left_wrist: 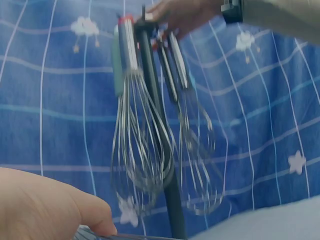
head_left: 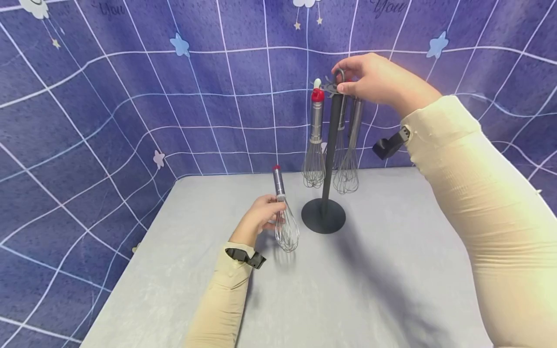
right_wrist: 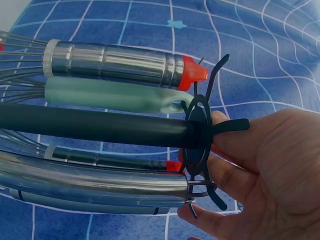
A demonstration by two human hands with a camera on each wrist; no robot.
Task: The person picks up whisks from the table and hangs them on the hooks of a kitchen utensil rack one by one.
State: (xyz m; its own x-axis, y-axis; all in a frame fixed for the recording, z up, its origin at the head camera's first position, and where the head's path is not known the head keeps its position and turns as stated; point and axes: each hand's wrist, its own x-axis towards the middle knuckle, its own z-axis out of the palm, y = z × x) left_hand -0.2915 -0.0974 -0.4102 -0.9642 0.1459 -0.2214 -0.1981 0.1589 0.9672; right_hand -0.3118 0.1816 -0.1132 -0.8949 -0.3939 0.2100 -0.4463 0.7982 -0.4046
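My left hand (head_left: 261, 212) holds a wire whisk (head_left: 279, 182) by the top of its wires, its red-tipped steel handle pointing up and away over the table. At the top of a dark whisk stand (head_left: 331, 150), my right hand (head_left: 376, 79) grips the hooked head with thumb and fingers. In the right wrist view, the head's prongs (right_wrist: 235, 125) spread out beside that hand. Several whisks hang from it, among them a steel one with a red end (right_wrist: 120, 62) and one with a pale green handle (right_wrist: 110, 94).
The stand's round dark base (head_left: 323, 220) rests on a pale grey table (head_left: 209, 290). Behind and to the left hangs a blue cloth (head_left: 196, 106) with white grid lines and stars. The hanging whisks' wire ends dangle close above the table's back edge.
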